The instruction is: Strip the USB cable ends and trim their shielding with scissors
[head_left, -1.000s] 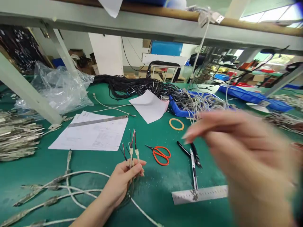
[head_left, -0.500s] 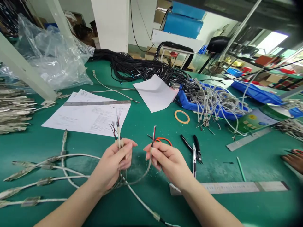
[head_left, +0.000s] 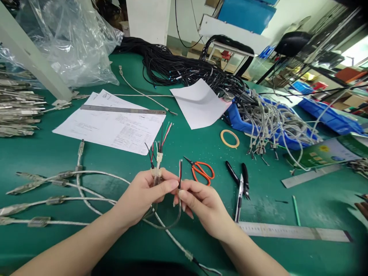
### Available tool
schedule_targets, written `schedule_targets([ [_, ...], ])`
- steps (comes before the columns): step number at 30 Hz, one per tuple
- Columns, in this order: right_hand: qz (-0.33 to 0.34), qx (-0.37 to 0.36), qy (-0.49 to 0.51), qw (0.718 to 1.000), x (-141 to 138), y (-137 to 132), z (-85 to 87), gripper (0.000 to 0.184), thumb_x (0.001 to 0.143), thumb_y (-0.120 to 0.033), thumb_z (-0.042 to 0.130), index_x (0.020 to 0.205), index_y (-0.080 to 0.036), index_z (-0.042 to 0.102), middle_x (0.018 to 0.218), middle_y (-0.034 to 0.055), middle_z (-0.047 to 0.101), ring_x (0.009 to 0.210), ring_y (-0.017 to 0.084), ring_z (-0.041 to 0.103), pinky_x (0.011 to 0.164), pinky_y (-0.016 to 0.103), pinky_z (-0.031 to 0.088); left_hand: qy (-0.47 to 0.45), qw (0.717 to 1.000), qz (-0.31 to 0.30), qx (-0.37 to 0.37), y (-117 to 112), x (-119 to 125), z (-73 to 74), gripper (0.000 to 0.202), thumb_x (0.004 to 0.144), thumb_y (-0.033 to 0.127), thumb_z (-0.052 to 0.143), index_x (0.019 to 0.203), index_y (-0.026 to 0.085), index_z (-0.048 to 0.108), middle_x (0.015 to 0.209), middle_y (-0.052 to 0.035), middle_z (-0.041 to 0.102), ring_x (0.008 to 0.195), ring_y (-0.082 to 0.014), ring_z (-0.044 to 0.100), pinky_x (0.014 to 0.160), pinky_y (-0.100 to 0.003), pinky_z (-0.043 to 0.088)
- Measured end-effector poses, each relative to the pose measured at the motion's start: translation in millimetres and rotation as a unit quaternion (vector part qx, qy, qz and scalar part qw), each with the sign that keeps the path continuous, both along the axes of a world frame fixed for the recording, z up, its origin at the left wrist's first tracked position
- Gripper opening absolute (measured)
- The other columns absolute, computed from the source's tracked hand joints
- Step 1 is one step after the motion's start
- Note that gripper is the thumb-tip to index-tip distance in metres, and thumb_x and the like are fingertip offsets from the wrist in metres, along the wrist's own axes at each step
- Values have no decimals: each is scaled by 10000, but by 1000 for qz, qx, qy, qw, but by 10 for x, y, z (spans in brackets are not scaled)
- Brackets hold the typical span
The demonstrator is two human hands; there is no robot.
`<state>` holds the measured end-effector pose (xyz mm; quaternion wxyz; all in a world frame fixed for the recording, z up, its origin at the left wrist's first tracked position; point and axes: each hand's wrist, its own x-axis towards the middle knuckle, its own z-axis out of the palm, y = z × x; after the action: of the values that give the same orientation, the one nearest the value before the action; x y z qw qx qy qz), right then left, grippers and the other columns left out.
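My left hand is closed around a bunch of cables, whose stripped ends fan upward in black, red, green and white wires. Close beside it, my right hand pinches one grey cable just below its bared end, where thin red, white and black wires point up. The left thumb reaches to this cable end. Clear-sheathed cables with moulded connectors trail to the left of my left hand. Another cable runs down to the right beneath both hands.
Orange-handled scissors, black cutters, a craft knife and a steel ruler lie to the right. Behind are printed sheets, a tape ring and a blue bin of cables. Another person's hand shows at the right edge.
My hands have come together, the left thumb now at the right hand's cable end. The bunch's wires now show coloured and more spread. The view has shifted, uncovering the scissors.
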<state>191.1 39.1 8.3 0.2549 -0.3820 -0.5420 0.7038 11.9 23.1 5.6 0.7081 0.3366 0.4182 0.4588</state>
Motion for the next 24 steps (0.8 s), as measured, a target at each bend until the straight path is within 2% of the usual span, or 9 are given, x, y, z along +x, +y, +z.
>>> schedule_targets([
  [3,3,2,-9,1000,-2,-8,-7,336,912,-495,601,826,-170,623,687,-5,518,543,78,383,470,221,308,2,1000,-6,-14,1,7,-3,182,792,341,734,777,169,674,574,17,580,486,-61,363,468,-229,190],
  [8,2,37,-10,999,-3,-26,-18,270,914,-444,618,875,-178,632,759,8,579,566,77,403,482,217,325,-4,1000,6,-16,3,21,-1,180,794,319,730,732,167,658,570,30,568,468,-44,333,459,-214,190],
  [13,23,-3,-1,1000,2,-42,-35,303,925,-467,591,859,-171,614,730,3,543,536,71,399,468,217,326,-56,998,1,-41,10,37,34,182,799,233,681,637,164,635,579,21,582,475,-43,425,456,-190,234],
  [16,27,-7,26,999,0,-35,-46,266,937,-432,586,893,-172,618,762,9,561,543,71,433,484,215,365,-80,995,1,-58,16,51,40,212,802,213,657,598,159,634,544,29,571,439,-29,416,445,-174,251],
  [24,19,-23,75,997,-15,-49,-30,177,948,-342,591,924,-178,653,770,9,590,546,63,437,477,200,355,-91,994,31,-50,-7,32,48,87,788,231,701,723,174,699,546,34,607,425,-27,424,437,-162,258],
])
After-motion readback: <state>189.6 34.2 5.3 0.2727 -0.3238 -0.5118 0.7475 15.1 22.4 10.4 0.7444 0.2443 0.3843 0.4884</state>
